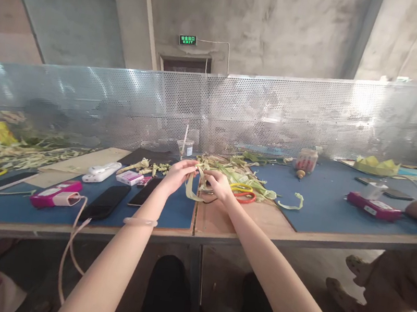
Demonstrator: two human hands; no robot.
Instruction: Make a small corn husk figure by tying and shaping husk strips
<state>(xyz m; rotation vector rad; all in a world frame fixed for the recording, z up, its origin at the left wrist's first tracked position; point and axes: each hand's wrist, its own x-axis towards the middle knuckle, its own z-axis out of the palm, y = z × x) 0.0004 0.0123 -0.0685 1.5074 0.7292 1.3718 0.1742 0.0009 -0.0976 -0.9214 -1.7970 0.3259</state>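
Two hands meet at centre frame: our left hand [179, 172] and right hand [220, 184] each pinch the pale green leaf strip [189, 189], fingers closed on it, its loose end drooping in a loop just above the table [322, 208]. We note a pile of like strips [236, 170] just behind the right hand, with yellow- and red-handled scissors [244, 192] beside it. Left of centre lie a black phone [106, 202] and a pink device [55, 194]. A plastic cup [186, 148] stands before the perforated screen [298, 112].
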